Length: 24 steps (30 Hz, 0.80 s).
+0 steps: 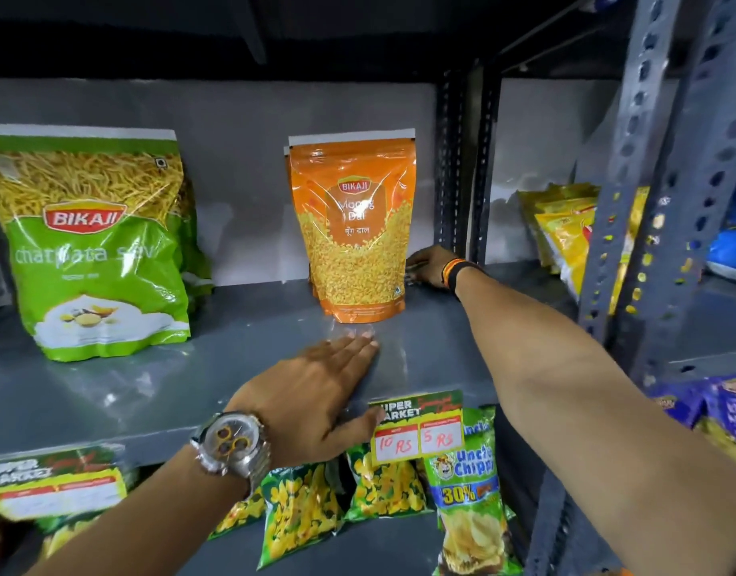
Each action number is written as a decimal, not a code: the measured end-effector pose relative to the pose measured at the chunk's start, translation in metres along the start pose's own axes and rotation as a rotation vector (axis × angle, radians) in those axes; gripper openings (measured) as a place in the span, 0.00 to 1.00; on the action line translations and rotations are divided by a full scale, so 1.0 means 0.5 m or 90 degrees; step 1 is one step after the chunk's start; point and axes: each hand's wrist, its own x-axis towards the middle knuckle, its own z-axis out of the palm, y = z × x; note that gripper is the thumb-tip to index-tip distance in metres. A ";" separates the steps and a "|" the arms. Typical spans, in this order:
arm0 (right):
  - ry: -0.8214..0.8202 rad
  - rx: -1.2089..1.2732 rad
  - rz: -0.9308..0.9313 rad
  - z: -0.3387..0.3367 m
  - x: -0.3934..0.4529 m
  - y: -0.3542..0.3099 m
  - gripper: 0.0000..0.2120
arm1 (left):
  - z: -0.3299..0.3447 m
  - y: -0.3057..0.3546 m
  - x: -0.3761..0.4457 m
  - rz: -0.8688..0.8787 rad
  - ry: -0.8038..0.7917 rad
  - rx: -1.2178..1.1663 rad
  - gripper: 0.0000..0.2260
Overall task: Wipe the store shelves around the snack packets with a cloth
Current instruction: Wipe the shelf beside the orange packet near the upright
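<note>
A grey metal shelf holds a green Bikaji sev packet at the left and an orange Bikaji moong dal packet in the middle, both upright. My right hand reaches to the back of the shelf, just right of the orange packet, and presses down on a small dark cloth that is mostly hidden under its fingers. My left hand, with a watch on the wrist, lies flat on the shelf near its front edge, in front of the orange packet, holding nothing.
A price tag hangs on the shelf's front edge. Green-yellow snack packets and an Uncle Chipps packet fill the lower shelf. A perforated steel upright stands at the right, with yellow packets and blue packets on the neighbouring rack.
</note>
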 end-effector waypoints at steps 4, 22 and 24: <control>-0.022 -0.002 -0.038 0.005 -0.038 -0.019 0.19 | 0.001 -0.003 0.002 -0.001 -0.010 -0.001 0.40; 0.095 0.059 -0.083 -0.046 -0.392 -0.020 0.13 | -0.014 -0.018 -0.063 -0.086 -0.022 -0.021 0.44; 0.124 0.041 -0.030 -0.062 -0.394 -0.003 0.12 | -0.017 -0.038 -0.093 -0.105 -0.020 -0.012 0.47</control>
